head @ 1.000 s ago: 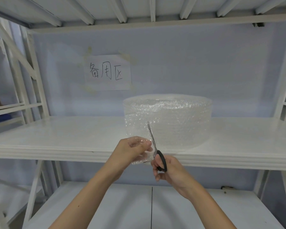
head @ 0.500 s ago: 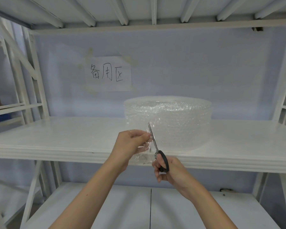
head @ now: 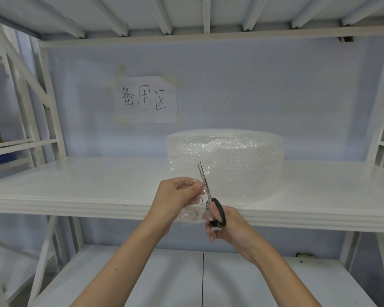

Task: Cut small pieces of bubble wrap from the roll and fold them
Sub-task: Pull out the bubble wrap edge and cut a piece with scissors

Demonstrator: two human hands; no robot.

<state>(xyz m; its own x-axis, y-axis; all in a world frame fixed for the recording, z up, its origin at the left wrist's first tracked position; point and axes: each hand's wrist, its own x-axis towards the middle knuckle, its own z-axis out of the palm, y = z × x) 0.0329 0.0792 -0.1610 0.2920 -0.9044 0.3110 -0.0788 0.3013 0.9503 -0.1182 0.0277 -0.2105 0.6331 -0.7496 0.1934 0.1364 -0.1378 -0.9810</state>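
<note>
**Two hands, one sheet of bubble wrap under the scissors**

Two bare hands work at the front edge of a white shelf [head: 75, 196]. The left hand [head: 175, 196] pinches the loose flap of bubble wrap [head: 192, 214], thumb and fingers curled round its crinkled, clear, pebbled film. The right hand [head: 226, 227] grips the scissors [head: 205, 189] by their black oval handles, fingers curled through them; the narrow steel blades point up, nearly closed, running just beside the left fingertips and up through the flap.

Behind the blades stands the roll of bubble wrap [head: 226, 165], a wide, low drum of glinting, translucent layers, upright on the smooth, glossy shelf board and near its front edge. The flap hangs over that edge between the two hands.

On the pale wall above the roll a white paper sign [head: 145, 99] with three handwritten characters is stuck with tape. White metal frame rails rise at both sides, and a lower white shelf [head: 142, 280] lies beneath the arms.
</note>
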